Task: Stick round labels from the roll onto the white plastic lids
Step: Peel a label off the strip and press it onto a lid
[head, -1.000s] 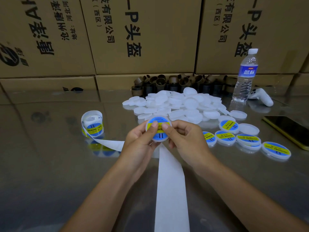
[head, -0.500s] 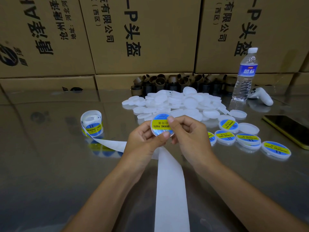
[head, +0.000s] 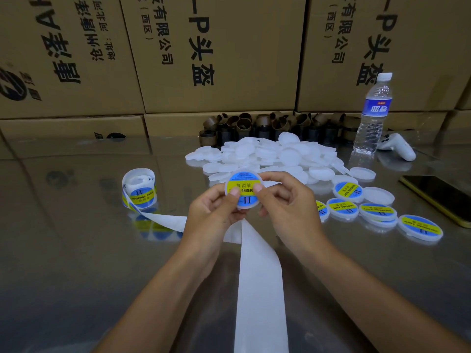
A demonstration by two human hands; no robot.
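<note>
One labelled lid between fingers

2 bare forearms, left hand, right hand

A shiny worktop carries everything. Beyond the right hand and to its right, a clear water bottle with a blue label stands upright, a white controller just beside it. A dark phone with a yellow edge lies flat, well right of that hand. Farther back, brown cardboard rings huddle against stacked, printed cardboard boxes.
</note>
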